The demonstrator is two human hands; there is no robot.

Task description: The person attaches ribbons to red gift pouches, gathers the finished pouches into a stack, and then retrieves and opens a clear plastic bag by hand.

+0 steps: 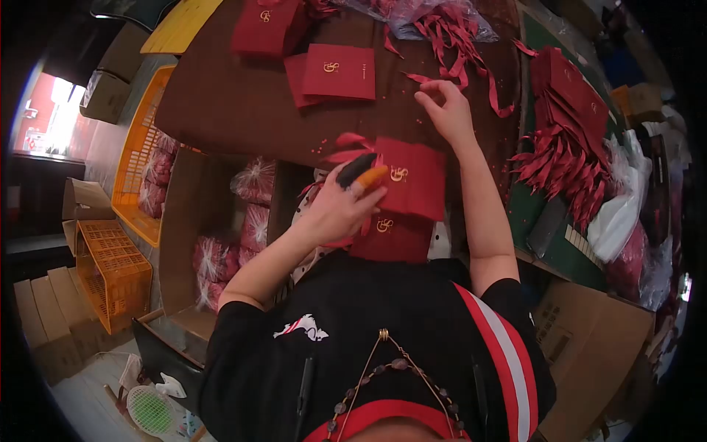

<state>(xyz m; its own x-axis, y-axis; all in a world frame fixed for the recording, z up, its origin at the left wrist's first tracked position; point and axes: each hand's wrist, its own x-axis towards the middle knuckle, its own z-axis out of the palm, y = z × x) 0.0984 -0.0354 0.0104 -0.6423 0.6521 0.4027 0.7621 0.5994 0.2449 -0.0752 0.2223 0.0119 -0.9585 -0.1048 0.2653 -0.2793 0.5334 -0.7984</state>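
My left hand (346, 199), with black and orange covers on its fingers, is closed at the left edge of a red card (416, 177) with gold lettering. Red ribbon shows beside those fingers. Below, another red card (394, 239) lies close to my body, partly overlapped by the first. My right hand (445, 107) is raised above the brown table with thumb and forefinger brought together, near the end of a red ribbon (420, 77). Whether a ribbon is between those fingertips is too small to tell.
Red card stacks (339, 70) lie at the back of the brown table (221, 96). Ribbons spill from a plastic bag (471, 26). Ribboned red bags (567, 96) lie on the right. Left stand an orange crate (121, 191) and a cardboard box (180, 221) with wrapped red bundles.
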